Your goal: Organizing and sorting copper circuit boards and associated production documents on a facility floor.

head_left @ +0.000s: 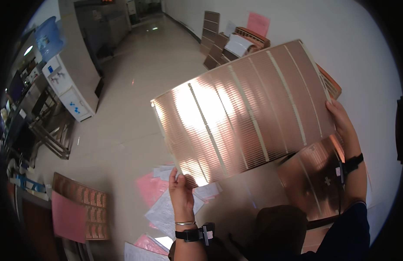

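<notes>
A large copper-coloured panel (271, 104), finely ridged and crossed by several pale strips, is held tilted in front of me. Bright light glares off its left half. My left hand (180, 193) grips the panel's lower left corner, thumb and fingers closed on the edge. At the right edge, my right hand (339, 116) holds it, some of its fingers hidden behind the panel. Below, near my right forearm, lies a shiny copper panel (312, 180), partly covered by the held one.
Pink and white sheets (166, 209) are scattered on the floor (123, 143). More panels (209, 32) lean along the right wall (314, 21). A patterned board (97, 206) with a pink sheet (67, 217) stands lower left. Farther left is a water dispenser (70, 89).
</notes>
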A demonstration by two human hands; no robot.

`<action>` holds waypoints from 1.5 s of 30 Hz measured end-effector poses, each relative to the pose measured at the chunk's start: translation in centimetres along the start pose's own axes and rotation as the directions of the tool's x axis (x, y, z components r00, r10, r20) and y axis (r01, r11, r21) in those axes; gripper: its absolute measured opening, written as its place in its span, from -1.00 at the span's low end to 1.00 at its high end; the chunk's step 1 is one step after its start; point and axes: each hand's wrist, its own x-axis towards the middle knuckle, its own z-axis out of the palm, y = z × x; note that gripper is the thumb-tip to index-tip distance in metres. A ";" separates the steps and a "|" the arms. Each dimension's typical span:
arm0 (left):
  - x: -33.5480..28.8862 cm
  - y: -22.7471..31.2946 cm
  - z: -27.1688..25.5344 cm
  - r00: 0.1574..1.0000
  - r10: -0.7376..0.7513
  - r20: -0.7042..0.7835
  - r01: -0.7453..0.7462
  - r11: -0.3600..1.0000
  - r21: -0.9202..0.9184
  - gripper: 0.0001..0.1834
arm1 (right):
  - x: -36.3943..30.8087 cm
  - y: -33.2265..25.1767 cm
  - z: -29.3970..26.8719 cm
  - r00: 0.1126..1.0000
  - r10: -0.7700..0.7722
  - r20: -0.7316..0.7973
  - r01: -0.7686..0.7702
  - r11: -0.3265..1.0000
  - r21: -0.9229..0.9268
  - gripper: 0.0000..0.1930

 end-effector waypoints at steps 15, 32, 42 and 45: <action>-0.1 -0.5 0.5 0.998 0.053 0.033 -0.052 0.998 -0.026 -0.63 | -0.2 1.1 -0.7 0.999 -0.011 0.045 0.006 0.994 0.111 -0.59; 1.6 -2.0 -0.9 0.994 0.031 -0.104 -0.037 0.998 -0.056 -0.69 | -0.1 -1.4 1.6 0.996 -0.009 0.088 -0.003 0.990 0.141 -0.60; 2.0 -2.5 -0.8 0.993 0.028 -0.115 -0.035 0.998 -0.060 -0.69 | 0.1 -1.6 1.8 0.995 -0.028 0.092 0.015 0.991 0.135 -0.59; 2.1 -2.7 -1.0 0.994 0.033 -0.104 -0.041 0.997 -0.068 -0.69 | 0.0 -1.3 1.7 0.997 -0.021 0.080 0.011 0.991 0.132 -0.59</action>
